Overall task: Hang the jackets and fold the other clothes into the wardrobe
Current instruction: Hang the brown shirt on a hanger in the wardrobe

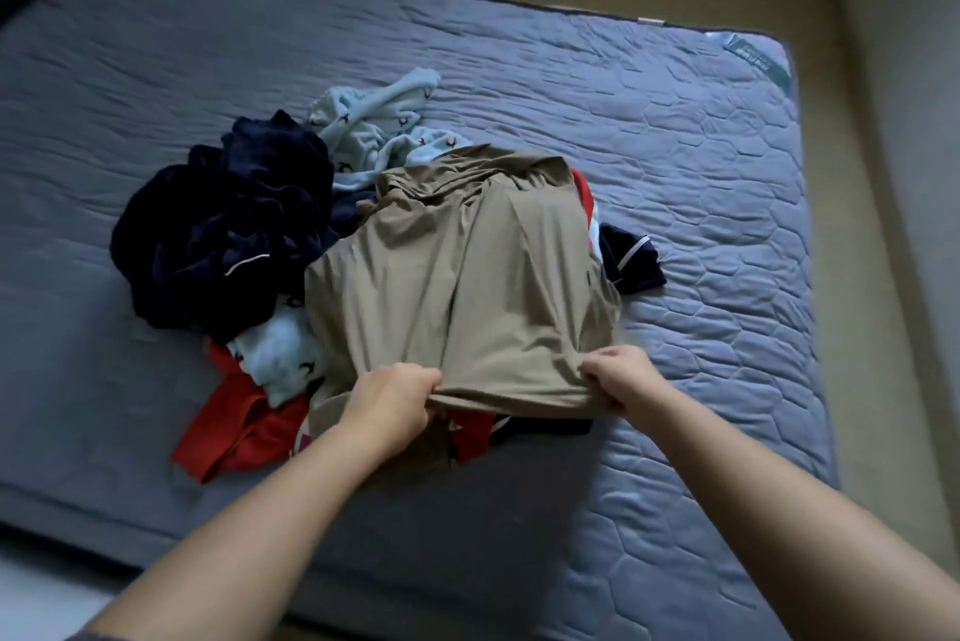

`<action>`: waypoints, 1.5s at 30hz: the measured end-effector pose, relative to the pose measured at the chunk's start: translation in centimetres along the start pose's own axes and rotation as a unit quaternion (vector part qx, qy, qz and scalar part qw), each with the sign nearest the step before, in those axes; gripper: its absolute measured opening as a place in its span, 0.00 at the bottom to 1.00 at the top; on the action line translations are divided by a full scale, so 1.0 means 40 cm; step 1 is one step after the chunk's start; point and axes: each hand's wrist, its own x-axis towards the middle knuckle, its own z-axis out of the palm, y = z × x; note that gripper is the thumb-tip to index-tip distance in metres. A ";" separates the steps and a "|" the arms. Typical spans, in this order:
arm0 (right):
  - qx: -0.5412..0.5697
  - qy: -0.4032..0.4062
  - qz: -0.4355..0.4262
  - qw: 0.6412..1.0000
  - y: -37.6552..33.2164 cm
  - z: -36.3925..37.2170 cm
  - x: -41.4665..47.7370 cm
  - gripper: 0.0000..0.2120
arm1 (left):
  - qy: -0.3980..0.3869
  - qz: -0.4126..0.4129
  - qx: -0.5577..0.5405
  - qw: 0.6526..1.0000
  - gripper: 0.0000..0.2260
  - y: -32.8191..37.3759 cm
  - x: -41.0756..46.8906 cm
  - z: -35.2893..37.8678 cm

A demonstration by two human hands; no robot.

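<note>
Both hands clutch the near hem of one tan garment (467,287). The left hand (395,399) and the right hand (621,378) each bunch its edge in curled fingers, and the stretch of hem between them is pulled fairly straight.

The tan cloth looks thin, smooth and matte. It spreads away from the grip in a roughly rectangular sheet with long soft folds, crumpled at its far end, and it lies on top of a heap of clothes.

Beyond the left hand and off to its left sits one large navy heap (223,235), plush and deeply rumpled, with a thin white piping line. One smaller navy piece (631,258), also piped in white, pokes out beyond the right hand.

Light-blue fleecy cloth (374,121) with small dark prints shows in two patches, one just left of the left hand and one past the tan garment's far end. Whether they are one item cannot be told.

Red cloth (234,427), flat and smooth, lies left of the left hand and peeks out under the held hem.

One grey-blue mattress (701,173), quilted in hexagons, lies under everything.
</note>
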 end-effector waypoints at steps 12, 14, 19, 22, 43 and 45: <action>-0.484 -0.014 0.070 0.872 0.214 -0.289 -0.267 0.15 | -0.169 0.029 -0.106 0.979 0.03 0.351 -0.211 0.013; -0.476 -0.010 0.060 0.877 0.243 -0.295 -0.269 0.14 | -0.174 0.028 -0.099 0.979 0.04 0.379 -0.228 0.029; -0.418 -0.023 -0.020 0.908 0.250 -0.244 -0.239 0.09 | -0.167 0.023 -0.109 0.980 0.02 0.355 -0.243 0.051; -0.454 -0.077 -0.006 0.888 0.238 -0.204 -0.218 0.11 | -0.218 0.018 -0.133 0.967 0.11 0.301 -0.225 0.060; -0.293 0.065 -0.185 0.936 -0.103 0.171 0.320 0.28 | 0.166 -0.342 -0.298 0.875 0.10 -0.223 0.440 0.072; -0.276 0.061 -0.170 0.944 -0.077 0.169 0.308 0.23 | 0.201 -0.237 -0.327 0.892 0.09 -0.184 0.411 0.083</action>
